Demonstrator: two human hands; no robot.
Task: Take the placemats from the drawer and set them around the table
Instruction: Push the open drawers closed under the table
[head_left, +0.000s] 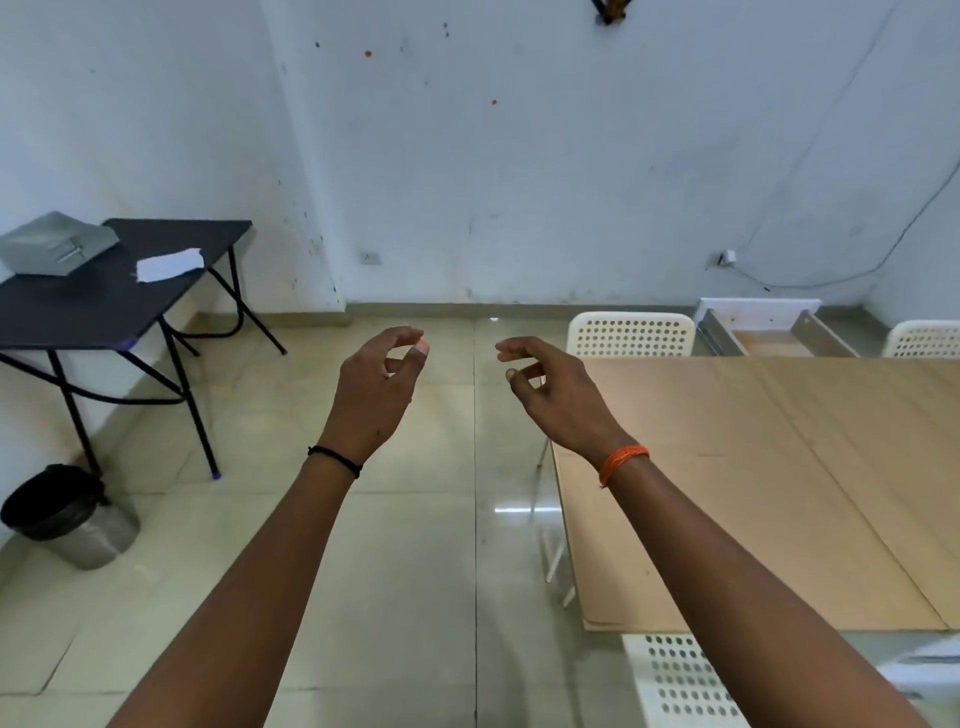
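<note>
Both hands — left (382, 382), right (550, 392) — hovering loosely curled, gripping nothing; drawer (774, 332) lying open beyond right hand, likely next reach.

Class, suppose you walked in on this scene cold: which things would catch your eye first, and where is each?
First, the two bare hands held out mid-air over the tiled floor, left hand and right hand, fingers loosely curled and holding nothing. Next, the long wooden table on the right, with a pulled-out drawer beyond its far edge. On the left stands a black folding table with a bin beside it.
</note>
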